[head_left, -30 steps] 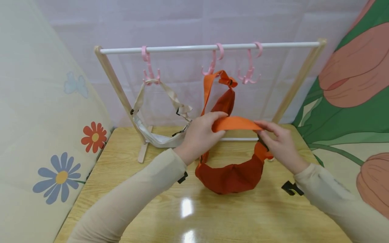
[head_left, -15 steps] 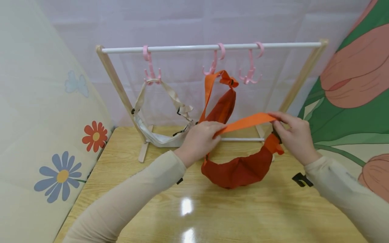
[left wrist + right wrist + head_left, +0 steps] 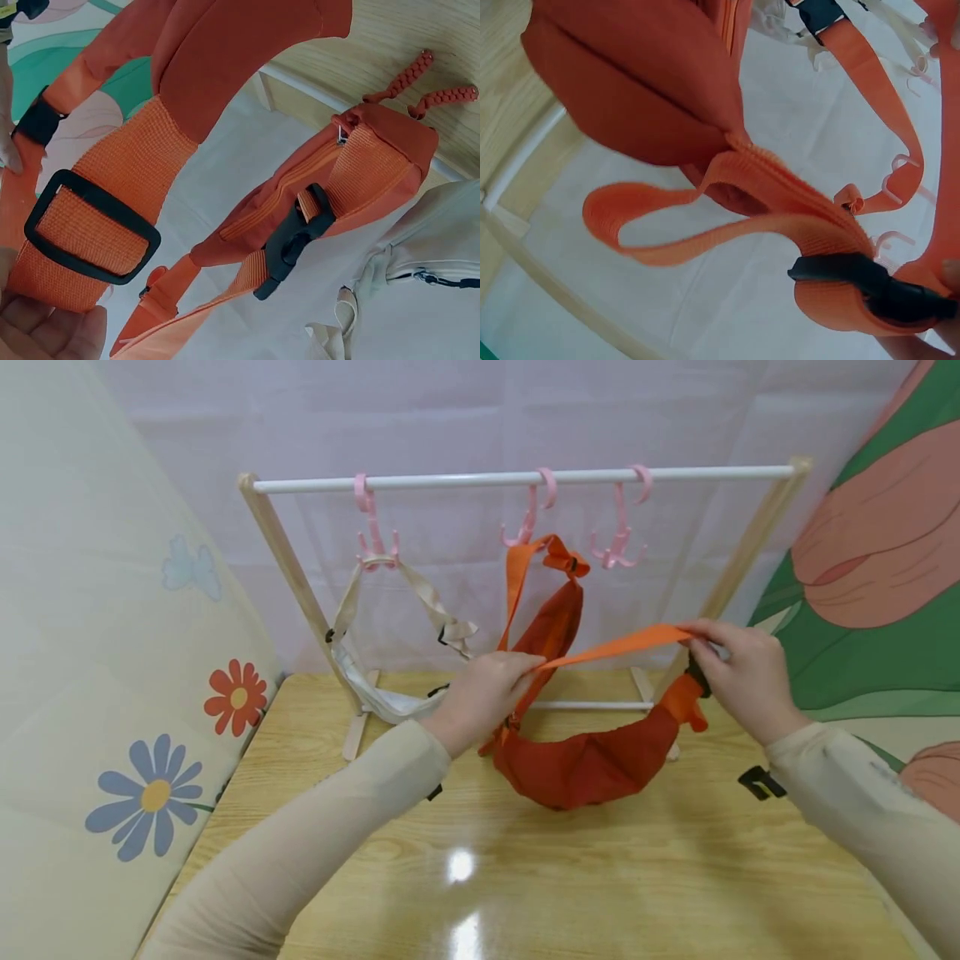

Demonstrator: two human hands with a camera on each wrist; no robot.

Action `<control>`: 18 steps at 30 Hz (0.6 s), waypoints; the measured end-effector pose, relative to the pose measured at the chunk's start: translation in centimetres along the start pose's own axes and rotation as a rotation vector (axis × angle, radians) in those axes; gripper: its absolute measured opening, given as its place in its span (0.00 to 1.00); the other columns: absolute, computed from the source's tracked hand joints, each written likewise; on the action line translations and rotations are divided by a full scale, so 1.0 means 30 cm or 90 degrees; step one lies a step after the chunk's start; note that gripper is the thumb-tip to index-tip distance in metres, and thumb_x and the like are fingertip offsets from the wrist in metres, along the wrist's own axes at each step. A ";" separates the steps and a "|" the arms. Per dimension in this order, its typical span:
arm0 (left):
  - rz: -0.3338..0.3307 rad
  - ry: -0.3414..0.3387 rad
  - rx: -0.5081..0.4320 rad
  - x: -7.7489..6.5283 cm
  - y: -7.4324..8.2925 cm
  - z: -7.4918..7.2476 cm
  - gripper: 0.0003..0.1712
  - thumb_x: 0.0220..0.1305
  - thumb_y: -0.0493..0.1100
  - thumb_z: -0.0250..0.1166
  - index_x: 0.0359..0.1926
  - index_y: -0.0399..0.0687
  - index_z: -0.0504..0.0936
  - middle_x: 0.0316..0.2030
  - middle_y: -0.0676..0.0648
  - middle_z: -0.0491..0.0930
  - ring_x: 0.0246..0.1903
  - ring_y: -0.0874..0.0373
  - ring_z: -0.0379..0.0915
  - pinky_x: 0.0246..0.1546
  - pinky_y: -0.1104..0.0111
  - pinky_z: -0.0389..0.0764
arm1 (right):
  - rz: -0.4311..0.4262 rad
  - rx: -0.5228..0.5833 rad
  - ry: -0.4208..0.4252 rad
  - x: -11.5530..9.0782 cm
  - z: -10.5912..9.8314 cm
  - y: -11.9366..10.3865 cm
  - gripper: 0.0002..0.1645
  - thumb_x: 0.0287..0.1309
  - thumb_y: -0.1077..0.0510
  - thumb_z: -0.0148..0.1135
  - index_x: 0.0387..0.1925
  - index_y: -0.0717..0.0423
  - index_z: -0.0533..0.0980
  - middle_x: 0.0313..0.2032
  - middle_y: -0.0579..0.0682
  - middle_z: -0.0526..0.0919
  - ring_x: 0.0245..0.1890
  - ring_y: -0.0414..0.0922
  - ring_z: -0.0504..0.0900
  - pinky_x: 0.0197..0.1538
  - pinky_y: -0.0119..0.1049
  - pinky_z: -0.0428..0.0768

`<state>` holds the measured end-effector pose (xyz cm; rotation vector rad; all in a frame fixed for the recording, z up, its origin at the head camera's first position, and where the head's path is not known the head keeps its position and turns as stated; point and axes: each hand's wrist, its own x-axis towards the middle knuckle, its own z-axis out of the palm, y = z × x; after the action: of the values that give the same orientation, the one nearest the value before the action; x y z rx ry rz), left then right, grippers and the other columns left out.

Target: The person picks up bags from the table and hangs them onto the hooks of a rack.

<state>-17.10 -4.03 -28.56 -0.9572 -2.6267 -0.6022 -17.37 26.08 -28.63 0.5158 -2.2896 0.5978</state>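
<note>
A rust-red waist bag (image 3: 588, 764) hangs below my two hands, its orange strap (image 3: 618, 646) stretched between them. My left hand (image 3: 480, 700) pinches the strap's left end; in the left wrist view those fingers are beside a black slide buckle (image 3: 109, 204). At the strap's right end my right hand (image 3: 742, 675) grips the webbing, close to a black clip buckle (image 3: 907, 300) in the right wrist view. A second rust-red waist bag (image 3: 562, 610) hangs by its orange strap from the middle pink hook (image 3: 528, 518), just behind my left hand.
A white rod (image 3: 450, 480) on a wooden-legged rack (image 3: 277, 552) carries the hooks. On the left pink hook (image 3: 369, 518) hangs a cream waist bag (image 3: 390, 703). The right pink hook (image 3: 618, 531) bears nothing. Beneath lies a wooden table (image 3: 570, 877).
My right hand has moved right and slightly up, drawing the strap longer and straighter. The held bag has risen a little and swung right. My left hand has shifted only slightly.
</note>
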 end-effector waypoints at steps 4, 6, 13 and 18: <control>0.008 0.002 0.009 0.014 -0.012 -0.010 0.16 0.74 0.38 0.59 0.57 0.38 0.83 0.48 0.41 0.87 0.46 0.50 0.84 0.48 0.63 0.84 | -0.037 -0.043 0.005 0.022 -0.003 0.002 0.11 0.59 0.71 0.66 0.44 0.67 0.84 0.29 0.66 0.86 0.18 0.53 0.73 0.43 0.52 0.75; 0.017 0.014 0.018 0.019 -0.020 -0.013 0.16 0.74 0.39 0.59 0.56 0.38 0.83 0.45 0.41 0.87 0.42 0.50 0.85 0.44 0.64 0.85 | -0.061 -0.067 0.013 0.031 -0.003 0.004 0.10 0.59 0.71 0.66 0.43 0.68 0.84 0.30 0.67 0.86 0.23 0.61 0.79 0.50 0.64 0.73; 0.049 0.035 0.012 0.039 -0.046 -0.024 0.15 0.74 0.39 0.59 0.54 0.35 0.84 0.42 0.41 0.88 0.35 0.52 0.85 0.39 0.66 0.85 | -0.093 -0.129 0.024 0.061 -0.004 0.012 0.09 0.58 0.71 0.66 0.41 0.69 0.84 0.29 0.69 0.85 0.28 0.65 0.82 0.51 0.68 0.73; 0.037 0.020 0.058 0.063 -0.041 -0.044 0.16 0.76 0.42 0.56 0.56 0.39 0.83 0.38 0.44 0.88 0.31 0.54 0.84 0.33 0.66 0.83 | -0.103 -0.181 0.023 0.091 -0.010 0.024 0.08 0.60 0.70 0.65 0.42 0.70 0.83 0.29 0.70 0.85 0.26 0.65 0.82 0.50 0.68 0.73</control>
<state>-19.17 -4.49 -27.02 -0.9841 -2.5653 -0.4753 -19.43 26.30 -26.67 0.5385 -2.2229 0.1958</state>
